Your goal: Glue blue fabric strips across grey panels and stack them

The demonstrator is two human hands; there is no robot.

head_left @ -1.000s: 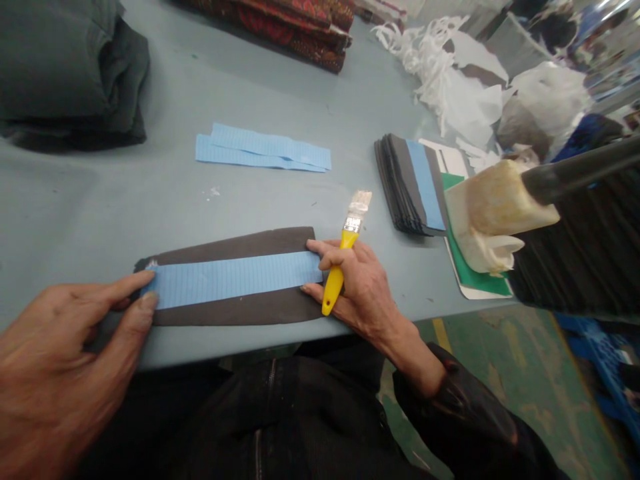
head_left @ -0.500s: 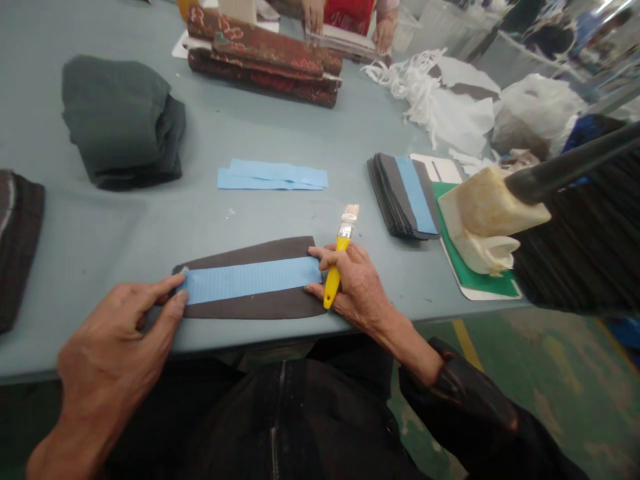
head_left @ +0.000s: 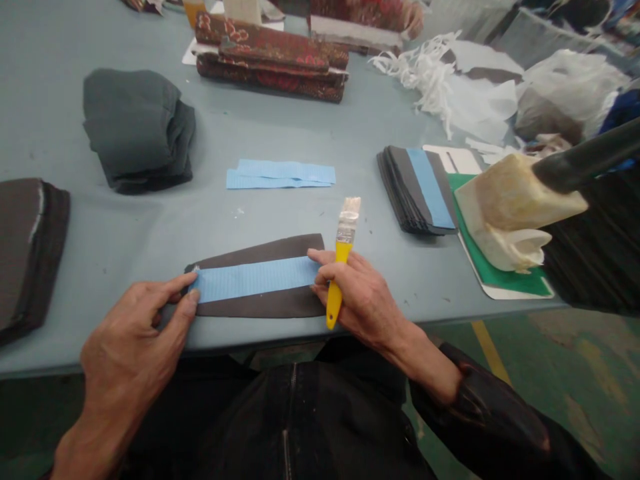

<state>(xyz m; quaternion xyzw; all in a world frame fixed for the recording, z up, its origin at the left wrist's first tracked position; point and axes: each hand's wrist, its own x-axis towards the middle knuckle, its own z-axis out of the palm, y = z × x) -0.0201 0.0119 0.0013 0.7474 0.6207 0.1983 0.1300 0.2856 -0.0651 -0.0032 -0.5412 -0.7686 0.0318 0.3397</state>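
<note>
A light blue ribbed strip lies lengthwise along a dark, tapered flat piece near the table's front edge. At the strip's left end, the thumb and forefinger of my left hand close on it, against the dark piece's narrow end. My right hand holds a paintbrush with a yellow handle, its pale bristles pointing away from me. Fingertips of that same hand touch the strip's right end. Farther back lie more blue strips, overlapping one another.
To the right stand a stack of dark pieces topped by a blue strip and a cream container on a green board. Folded dark cloth, another dark stack and patterned rolls lie around. A co-worker's hand shows behind.
The whole view has shifted, so things appear farther right. My right thumb has drawn in toward the fingers at the strip's end, and the brush stands slightly more upright. The left hand keeps its pinch.
</note>
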